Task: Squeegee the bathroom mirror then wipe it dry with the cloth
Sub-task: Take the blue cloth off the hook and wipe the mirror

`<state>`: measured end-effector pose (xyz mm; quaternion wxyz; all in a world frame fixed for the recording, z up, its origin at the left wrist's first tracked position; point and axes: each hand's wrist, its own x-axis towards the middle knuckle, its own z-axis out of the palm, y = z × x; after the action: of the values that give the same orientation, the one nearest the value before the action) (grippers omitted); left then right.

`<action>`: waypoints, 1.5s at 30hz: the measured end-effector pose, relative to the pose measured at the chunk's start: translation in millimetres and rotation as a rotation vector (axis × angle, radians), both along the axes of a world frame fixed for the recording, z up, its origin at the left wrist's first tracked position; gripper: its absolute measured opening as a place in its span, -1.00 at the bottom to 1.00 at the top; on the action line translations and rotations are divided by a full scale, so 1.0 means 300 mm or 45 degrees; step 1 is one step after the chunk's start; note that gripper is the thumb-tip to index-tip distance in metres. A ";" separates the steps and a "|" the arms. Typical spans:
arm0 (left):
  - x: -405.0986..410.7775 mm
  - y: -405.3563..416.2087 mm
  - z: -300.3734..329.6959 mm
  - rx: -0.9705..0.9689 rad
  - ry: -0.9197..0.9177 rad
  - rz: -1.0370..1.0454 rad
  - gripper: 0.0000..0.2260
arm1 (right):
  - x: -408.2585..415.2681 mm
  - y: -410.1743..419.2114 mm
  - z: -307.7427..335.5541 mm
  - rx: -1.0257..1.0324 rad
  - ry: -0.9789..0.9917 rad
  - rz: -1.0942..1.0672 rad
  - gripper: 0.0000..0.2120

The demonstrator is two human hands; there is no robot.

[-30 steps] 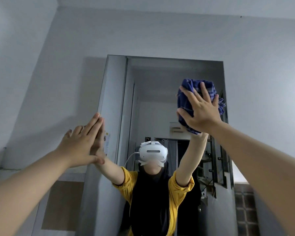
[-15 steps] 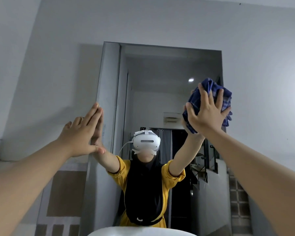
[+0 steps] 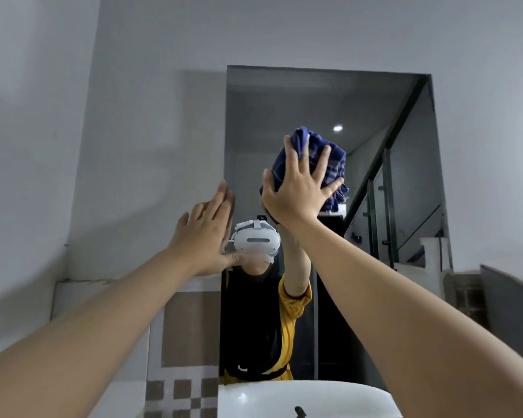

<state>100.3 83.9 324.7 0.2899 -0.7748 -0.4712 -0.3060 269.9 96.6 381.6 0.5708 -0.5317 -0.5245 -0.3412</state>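
Note:
A tall rectangular mirror hangs on the grey wall above a sink. My right hand presses a bunched blue checked cloth flat against the glass, in the upper middle of the mirror. My left hand lies flat and empty, fingers together, on the mirror's left edge where it meets the wall. The mirror reflects a person in a yellow and black top wearing a white headset. No squeegee is in view.
A white sink with a dark tap tip sits right below the mirror. Brown and white tiles cover the lower wall on the left. A curved grey panel stands at the right.
My view has dropped and shifted left, bringing the sink in. My right hand has slid the cloth leftward and lower on the glass. My left hand has stayed on the mirror's left edge.

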 end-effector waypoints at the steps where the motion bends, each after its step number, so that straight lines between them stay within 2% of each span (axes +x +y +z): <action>1: -0.013 0.003 -0.022 -0.009 0.009 -0.026 0.08 | -0.020 0.004 0.010 -0.004 -0.056 0.000 -0.36; 8: -0.054 0.031 -0.195 -0.160 -0.060 -0.158 0.15 | -0.101 0.008 -0.002 -0.010 -0.665 -0.040 -0.38; 16: -0.052 0.044 -0.219 -0.190 -0.154 -0.212 0.18 | 0.010 -0.003 -0.060 0.007 -1.014 -0.064 -0.37; 22: -0.047 0.045 -0.211 -0.249 -0.197 -0.163 0.18 | 0.154 -0.016 -0.079 0.034 -1.074 -0.079 -0.36; 35: -0.028 0.026 -0.209 -0.313 -0.226 -0.074 0.19 | 0.573 -0.071 -0.124 0.036 -0.799 -0.100 -0.38; 41: 0.017 -0.015 -0.231 -0.240 -0.276 0.095 0.19 | 0.744 -0.097 -0.234 0.036 -0.331 -0.156 -0.38; 45: 0.039 -0.033 -0.279 -0.168 -0.264 0.191 0.09 | 0.696 -0.101 -0.301 -0.010 0.034 -0.140 -0.40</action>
<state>112.0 73.9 240.9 0.2102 -0.7190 -0.5742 -0.3303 478.7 66.4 291.3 0.5563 -0.5663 -0.4881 -0.3628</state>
